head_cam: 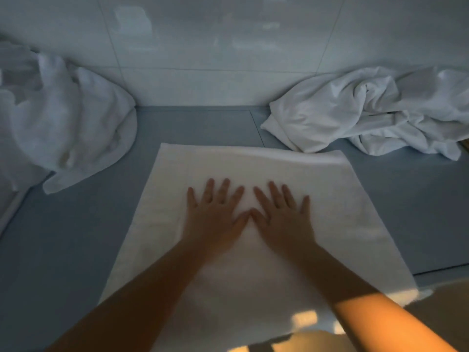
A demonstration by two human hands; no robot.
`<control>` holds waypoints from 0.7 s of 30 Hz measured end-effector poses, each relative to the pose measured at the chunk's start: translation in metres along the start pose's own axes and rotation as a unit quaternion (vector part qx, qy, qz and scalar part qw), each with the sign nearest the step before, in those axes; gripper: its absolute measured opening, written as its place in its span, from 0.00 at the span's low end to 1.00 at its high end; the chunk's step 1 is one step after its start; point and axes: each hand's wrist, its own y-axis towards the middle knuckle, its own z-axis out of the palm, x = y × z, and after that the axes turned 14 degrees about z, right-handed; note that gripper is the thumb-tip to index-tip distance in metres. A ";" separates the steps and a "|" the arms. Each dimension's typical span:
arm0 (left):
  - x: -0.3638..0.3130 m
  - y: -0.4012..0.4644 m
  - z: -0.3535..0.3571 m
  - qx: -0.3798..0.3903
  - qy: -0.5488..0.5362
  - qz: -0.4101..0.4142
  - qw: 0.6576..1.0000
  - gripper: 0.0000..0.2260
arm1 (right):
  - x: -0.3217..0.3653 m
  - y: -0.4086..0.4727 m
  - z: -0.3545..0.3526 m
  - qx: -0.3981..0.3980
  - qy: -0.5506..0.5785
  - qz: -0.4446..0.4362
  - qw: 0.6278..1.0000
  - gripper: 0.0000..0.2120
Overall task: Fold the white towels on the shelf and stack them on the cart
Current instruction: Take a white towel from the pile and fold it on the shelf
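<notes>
Centre: a flat towel [253, 262] lies spread on the shelf [76, 237], its near edge reaching the shelf's front.
On the towel: the left hand [215, 217] and right hand [281, 217] rest side by side near its middle, palms down, thumbs touching, fingers pointing toward the wall [203, 47].
Left rear: a crumpled towel heap [68, 128] sits on the shelf against the wall, apart from the flat towel.
Right rear: a second crumpled heap [368, 113] lies against the wall, its near edge just beside the flat towel's far right corner.
Behind: the wall runs along the shelf's back edge.
</notes>
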 end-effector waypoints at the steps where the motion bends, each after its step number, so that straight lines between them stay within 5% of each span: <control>1: 0.009 -0.007 0.001 0.010 0.004 -0.014 1.000 0.32 | -0.008 -0.003 0.001 0.000 -0.009 0.016 1.000 0.29; 8: 0.070 -0.069 -0.010 0.027 0.023 -0.077 0.996 0.33 | -0.094 -0.035 -0.013 0.020 0.020 0.143 0.989 0.29; 21: 0.126 -0.111 -0.015 0.011 0.032 -0.138 0.990 0.31 | -0.022 -0.032 -0.008 0.026 0.001 0.107 0.994 0.29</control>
